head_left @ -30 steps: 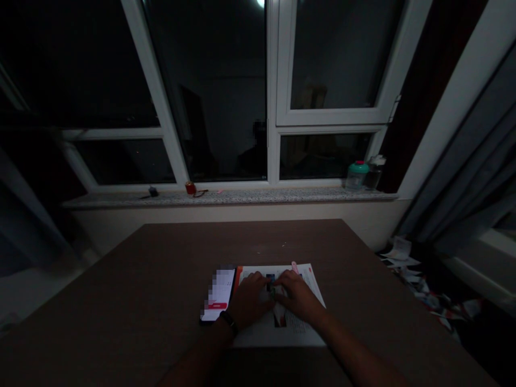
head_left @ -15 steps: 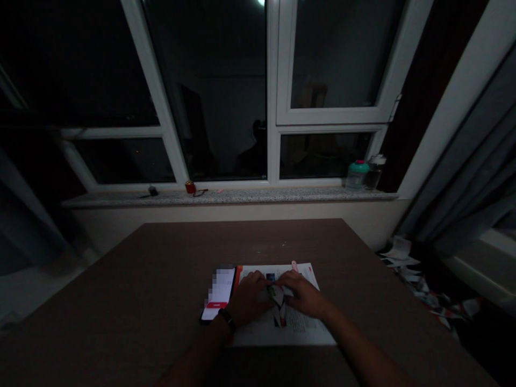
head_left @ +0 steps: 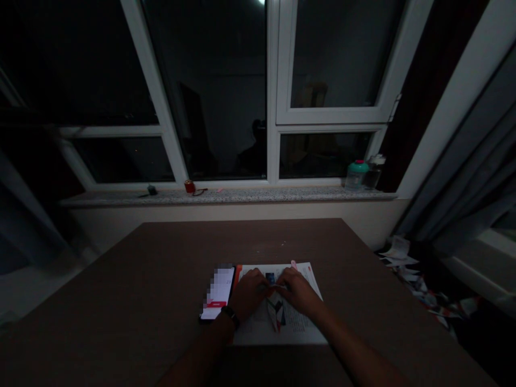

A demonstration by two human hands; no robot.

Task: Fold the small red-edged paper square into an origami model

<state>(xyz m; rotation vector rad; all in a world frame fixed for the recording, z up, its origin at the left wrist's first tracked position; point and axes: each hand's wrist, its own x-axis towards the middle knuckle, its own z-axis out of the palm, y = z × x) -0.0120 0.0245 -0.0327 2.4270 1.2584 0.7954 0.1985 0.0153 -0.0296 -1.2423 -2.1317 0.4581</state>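
Observation:
Both hands meet over a printed magazine page (head_left: 302,336) lying on the brown table. My left hand (head_left: 250,294), with a dark band at the wrist, is closed on the left upper edge of a folded piece of printed paper (head_left: 275,313). From the other side my right hand (head_left: 297,290) pinches the same folded paper near its top. The paper narrows to a point toward me. The fingertips nearly touch, and the exact folds between them are too dark to make out. A phone (head_left: 219,293) with a lit screen lies left of my left hand.
A pink object (head_left: 293,264) sticks out at the page's top edge. On the windowsill (head_left: 250,195) stand a red jar (head_left: 189,186), a small dark bottle (head_left: 152,190) and a teal-lidded bottle (head_left: 357,174). Loose papers (head_left: 411,274) are piled right of the table (head_left: 169,258).
The folded paper has turned and shifted slightly toward me between the hands. My right hand has moved a little left, bringing the fingertips closer together.

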